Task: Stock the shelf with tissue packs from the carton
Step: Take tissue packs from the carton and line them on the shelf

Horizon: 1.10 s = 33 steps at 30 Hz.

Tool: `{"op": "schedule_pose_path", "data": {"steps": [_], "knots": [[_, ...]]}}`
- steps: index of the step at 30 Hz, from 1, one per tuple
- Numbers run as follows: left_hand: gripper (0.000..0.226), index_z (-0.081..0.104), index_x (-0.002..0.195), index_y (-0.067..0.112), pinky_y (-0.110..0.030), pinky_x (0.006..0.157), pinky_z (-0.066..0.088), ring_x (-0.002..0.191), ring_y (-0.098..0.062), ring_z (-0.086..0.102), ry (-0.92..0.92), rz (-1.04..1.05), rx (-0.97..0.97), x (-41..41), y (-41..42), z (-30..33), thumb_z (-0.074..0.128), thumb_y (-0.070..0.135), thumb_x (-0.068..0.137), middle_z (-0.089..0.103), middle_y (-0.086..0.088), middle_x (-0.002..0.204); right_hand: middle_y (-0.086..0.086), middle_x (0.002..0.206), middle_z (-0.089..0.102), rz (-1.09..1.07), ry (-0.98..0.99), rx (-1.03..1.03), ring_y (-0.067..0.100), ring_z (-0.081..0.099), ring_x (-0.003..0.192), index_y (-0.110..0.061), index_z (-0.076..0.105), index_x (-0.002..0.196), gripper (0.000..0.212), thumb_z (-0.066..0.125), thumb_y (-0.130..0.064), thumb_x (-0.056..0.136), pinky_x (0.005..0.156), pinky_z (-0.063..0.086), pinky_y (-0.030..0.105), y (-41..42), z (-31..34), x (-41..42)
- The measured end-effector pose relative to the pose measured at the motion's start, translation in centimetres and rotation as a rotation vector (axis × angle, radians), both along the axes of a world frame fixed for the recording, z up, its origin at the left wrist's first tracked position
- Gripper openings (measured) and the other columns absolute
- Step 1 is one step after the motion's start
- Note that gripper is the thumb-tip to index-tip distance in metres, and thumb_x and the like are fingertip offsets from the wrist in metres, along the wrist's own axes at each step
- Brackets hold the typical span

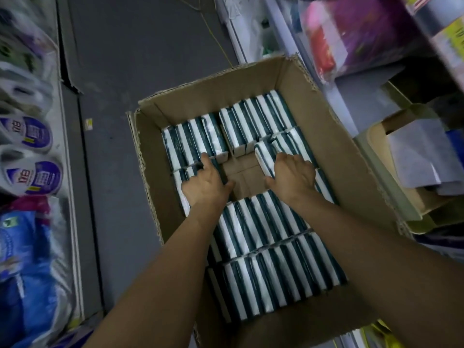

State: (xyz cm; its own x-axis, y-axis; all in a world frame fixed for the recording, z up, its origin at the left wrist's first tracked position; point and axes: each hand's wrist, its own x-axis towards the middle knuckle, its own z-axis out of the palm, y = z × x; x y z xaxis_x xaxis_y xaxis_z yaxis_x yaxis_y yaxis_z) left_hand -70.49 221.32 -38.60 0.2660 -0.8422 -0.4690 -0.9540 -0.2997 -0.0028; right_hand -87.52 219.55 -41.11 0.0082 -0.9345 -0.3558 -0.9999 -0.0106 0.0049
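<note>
Both hands are reaching into the open cardboard carton [334, 136] sitting on the grey floor [140, 59]. The left hand [204, 183] is lying with released grip on the green-and-white tissue packs [256, 229]. The right hand [292, 175] is curling its fingers over a tilted pack [263, 156] beside the bare gap.

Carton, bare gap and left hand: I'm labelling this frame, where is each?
carton [334, 136]: head view, right inner wall.
bare gap [244, 174]: head view, exposed cardboard bottom.
left hand [204, 185]: head view, back of hand.
</note>
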Motion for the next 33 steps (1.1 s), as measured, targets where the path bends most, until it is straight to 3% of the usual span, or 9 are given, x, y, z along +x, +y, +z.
{"op": "schedule_pose_path", "data": {"steps": [4, 8, 12, 17, 20, 23, 25, 28, 33], "knots": [[0.095, -0.004, 0.156, 0.016, -0.027, 0.049, 0.028, 0.052, -0.017, 0.04, 0.008, 0.029, 0.044, -0.1, -0.4, -0.2, 0.061, 0.045, 0.093, 0.042, 0.0, 0.066, 0.006, 0.099, 0.068, -0.022, 0.002, -0.005, 0.022, 0.058, 0.091, -0.015, 0.052, 0.082, 0.017, 0.062, -0.025, 0.091, 0.053, 0.027, 0.025, -0.5, -0.3, 0.0], [0.091, -0.013, 0.155, 0.033, -0.031, 0.059, 0.043, 0.068, -0.023, 0.054, 0.102, 0.007, -0.102, 0.3, 0.5, 0.7, 0.056, 0.034, 0.096, 0.056, -0.006, 0.085, 0.007, 0.1, 0.063, -0.09, -0.208, -0.108, 0.023, 0.055, 0.087, -0.011, 0.054, 0.088, 0.02, 0.058, -0.031, 0.09, 0.055, 0.03, 0.028, 0.6, 2.0, -0.6], [0.068, 0.016, 0.154, 0.046, -0.031, 0.051, 0.042, 0.068, -0.024, 0.055, 0.562, 0.147, -0.259, 1.0, 2.3, 2.9, 0.048, 0.019, 0.1, 0.058, -0.01, 0.104, 0.006, 0.089, 0.062, -0.118, -0.389, -0.279, 0.028, 0.059, 0.077, -0.014, 0.051, 0.104, 0.024, 0.052, -0.035, 0.091, 0.059, 0.041, 0.033, 3.3, 5.4, -1.3], [0.033, 0.066, 0.122, 0.031, -0.034, 0.079, 0.057, 0.083, -0.016, 0.059, 0.92, 0.325, -0.271, 0.6, 5.1, 8.5, 0.043, 0.015, 0.104, 0.063, 0.001, 0.105, 0.006, 0.097, 0.062, -0.063, -0.567, -0.401, 0.032, 0.059, 0.066, -0.02, 0.045, 0.115, 0.023, 0.048, -0.028, 0.094, 0.059, 0.051, 0.045, 8.4, 9.8, -1.2], [0.032, 0.073, 0.096, 0.029, -0.035, 0.083, 0.057, 0.091, -0.017, 0.066, 1.091, 0.558, -0.178, 0.2, 6.9, 12.4, 0.043, 0.038, 0.104, 0.071, -0.004, 0.11, 0.0, 0.118, 0.052, -0.024, -0.641, -0.469, 0.029, 0.059, 0.074, -0.022, 0.046, 0.116, 0.025, 0.052, -0.019, 0.092, 0.058, 0.051, 0.047, 11.6, 12.3, -0.9], [0.06, 0.076, 0.098, 0.025, -0.04, 0.076, 0.06, 0.084, -0.018, 0.074, 1.216, 0.579, -0.088, 0.2, 9.7, 16.6, 0.044, 0.074, 0.088, 0.077, 0.0, 0.092, -0.003, 0.138, 0.04, -0.021, -0.722, -0.533, 0.028, 0.059, 0.097, -0.025, 0.046, 0.116, 0.03, 0.055, -0.016, 0.089, 0.066, 0.054, 0.051, 15.2, 15.4, -0.7], [0.045, 0.074, 0.096, 0.023, -0.038, 0.07, 0.062, 0.08, -0.014, 0.073, 1.269, 0.471, -0.117, 0.2, 12.0, 18.9, 0.056, 0.064, 0.089, 0.076, 0.002, 0.089, -0.007, 0.143, 0.034, -0.035, -0.755, -0.568, 0.024, 0.056, 0.105, -0.026, 0.046, 0.116, 0.032, 0.059, -0.02, 0.087, 0.07, 0.055, 0.052, 17.8, 17.7, -0.4], [0.017, 0.071, 0.089, 0.022, -0.035, 0.068, 0.06, 0.079, -0.013, 0.07, 1.344, 0.39, -0.159, 0.4, 15.4, 22.1, 0.064, 0.037, 0.094, 0.074, 0.001, 0.088, -0.008, 0.144, 0.036, -0.079, -0.814, -0.641, 0.014, 0.051, 0.112, -0.022, 0.048, 0.118, 0.043, 0.07, -0.034, 0.083, 0.08, 0.055, 0.041, 22.3, 21.4, 0.3], [0.018, 0.072, 0.077, 0.024, -0.031, 0.078, 0.049, 0.083, -0.016, 0.067, 1.365, 0.125, -0.195, 1.0, 21.2, 26.2, 0.064, 0.029, 0.093, 0.074, -0.002, 0.088, -0.025, 0.121, 0.046, -0.517, -1.209, -0.612, -0.008, 0.054, 0.105, -0.03, 0.039, 0.132, 0.046, 0.06, -0.041, 0.093, 0.078, 0.046, 0.01, 30.0, 28.0, 0.4]]}}
